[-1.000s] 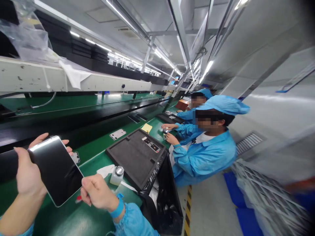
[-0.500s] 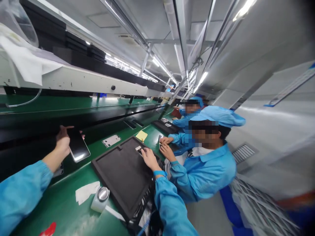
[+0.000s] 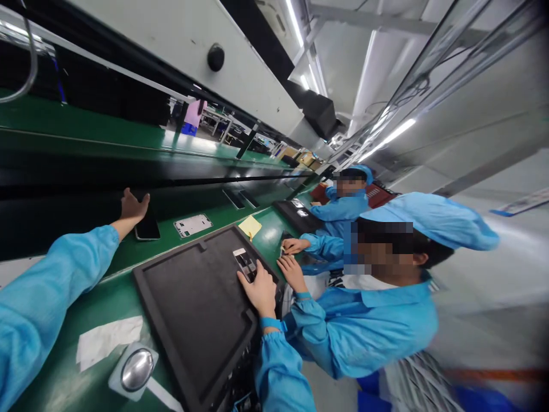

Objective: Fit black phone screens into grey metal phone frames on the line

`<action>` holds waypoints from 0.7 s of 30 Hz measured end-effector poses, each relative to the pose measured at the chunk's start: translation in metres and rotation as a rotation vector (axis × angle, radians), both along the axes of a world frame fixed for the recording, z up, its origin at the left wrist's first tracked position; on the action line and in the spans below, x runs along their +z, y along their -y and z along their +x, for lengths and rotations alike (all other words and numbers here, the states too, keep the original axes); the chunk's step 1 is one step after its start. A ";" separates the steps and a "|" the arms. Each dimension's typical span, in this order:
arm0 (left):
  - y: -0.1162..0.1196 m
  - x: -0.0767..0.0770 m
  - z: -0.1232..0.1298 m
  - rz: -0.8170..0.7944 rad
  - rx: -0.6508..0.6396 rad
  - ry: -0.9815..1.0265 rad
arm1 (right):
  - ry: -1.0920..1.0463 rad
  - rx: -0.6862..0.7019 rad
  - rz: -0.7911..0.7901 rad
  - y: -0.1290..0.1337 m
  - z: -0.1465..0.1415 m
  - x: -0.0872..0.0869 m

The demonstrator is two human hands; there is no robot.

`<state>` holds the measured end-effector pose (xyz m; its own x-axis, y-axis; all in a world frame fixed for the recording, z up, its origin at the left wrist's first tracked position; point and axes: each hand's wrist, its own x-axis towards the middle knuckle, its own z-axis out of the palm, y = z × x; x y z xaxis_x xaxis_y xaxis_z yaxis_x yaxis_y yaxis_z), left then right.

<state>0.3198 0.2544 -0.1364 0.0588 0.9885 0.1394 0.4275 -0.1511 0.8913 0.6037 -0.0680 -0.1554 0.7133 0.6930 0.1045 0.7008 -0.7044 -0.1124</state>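
Note:
My left hand (image 3: 134,210) reaches out over the dark belt, its thumb and fingers spread apart. Just under and beside it, a dark glossy phone (image 3: 148,227) lies at the belt's edge, partly hidden by the hand. My right hand (image 3: 259,290) grips a small phone (image 3: 244,264) with a white end and dark inner parts showing, above the black padded tray (image 3: 193,309). A white phone housing plate (image 3: 193,225) lies on the green bench between the belt and the tray.
A dispenser bottle with a round metal top (image 3: 137,369) and a white cloth (image 3: 109,342) sit left of the tray. Yellow paper (image 3: 250,227) lies beyond it. A co-worker in blue (image 3: 369,309) sits close on the right, handling a small part. A shelf (image 3: 189,51) overhangs the bench.
My left hand has let go of the dark phone, which now lies at the belt's edge. My right hand keeps its phone above the tray. The view has shifted.

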 end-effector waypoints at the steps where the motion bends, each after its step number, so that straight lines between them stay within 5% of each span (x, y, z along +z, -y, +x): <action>1: 0.004 -0.001 0.005 -0.003 0.025 -0.090 | 0.016 0.000 0.002 0.000 0.000 0.000; 7: 0.045 -0.009 0.036 0.183 -0.337 -0.447 | 0.076 -0.133 0.043 -0.004 -0.001 -0.003; 12: 0.050 -0.006 0.071 0.246 -0.571 -0.637 | 0.098 -0.208 0.057 -0.007 -0.005 0.002; 16: 0.050 -0.001 0.086 0.306 -0.679 -0.663 | 0.112 -0.247 0.054 -0.007 -0.006 0.003; 21: 0.055 0.005 0.078 0.359 -0.664 -0.523 | 0.119 -0.246 0.039 -0.008 -0.006 0.004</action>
<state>0.3976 0.1989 -0.1317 0.7410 0.6317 0.2276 0.4898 -0.7404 0.4603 0.5975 -0.0600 -0.1519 0.8408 0.4944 0.2205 0.5191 -0.8519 -0.0697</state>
